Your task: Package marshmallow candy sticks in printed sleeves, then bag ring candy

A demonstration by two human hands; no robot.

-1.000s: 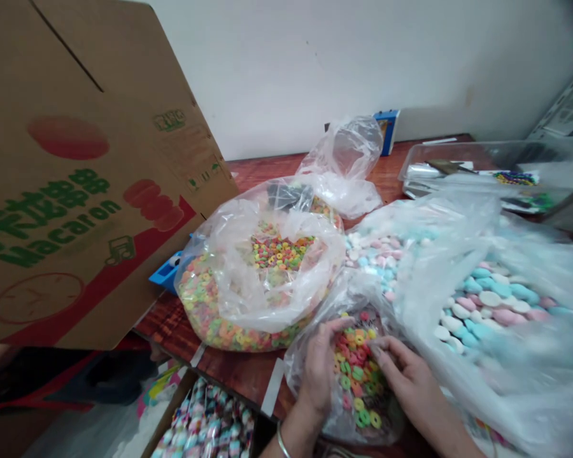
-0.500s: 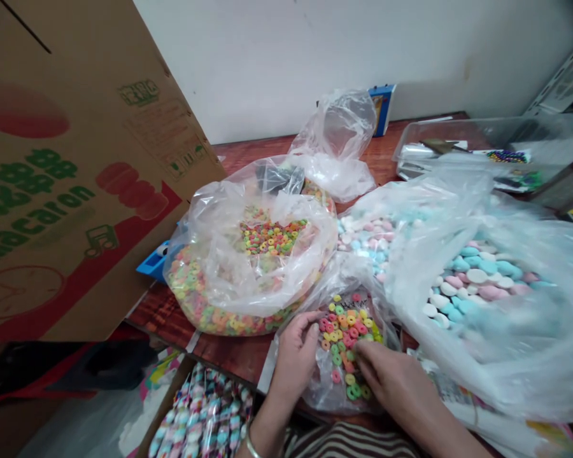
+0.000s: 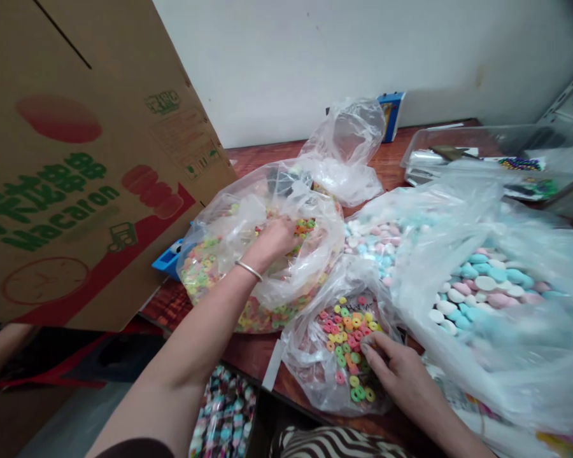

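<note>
My left hand (image 3: 277, 236) reaches into the open mouth of a large clear bag (image 3: 210, 248) full of colourful ring-shaped pieces. Its fingers are hidden among the rings (image 3: 305, 226). A silver bangle circles that wrist. My right hand (image 3: 394, 366) rests at the right side of a smaller clear bag (image 3: 310, 381), its thumb and forefinger drawn together beside loose rings (image 3: 346, 340) in red, orange, yellow and green. Whatever lies between those fingertips is too small to make out.
A big cardboard box (image 3: 76, 191) stands at the left, with another person's arm (image 3: 4, 350) below it. Bags of pastel pieces (image 3: 487, 286) fill the right. Behind them sits a clear plastic bin (image 3: 477, 137). Strung beads (image 3: 224, 413) lie below the table edge.
My left hand has left the smaller bag and moved forward and left into the large bag of rings. My right hand stays by the smaller bag. The view has shifted slightly.
</note>
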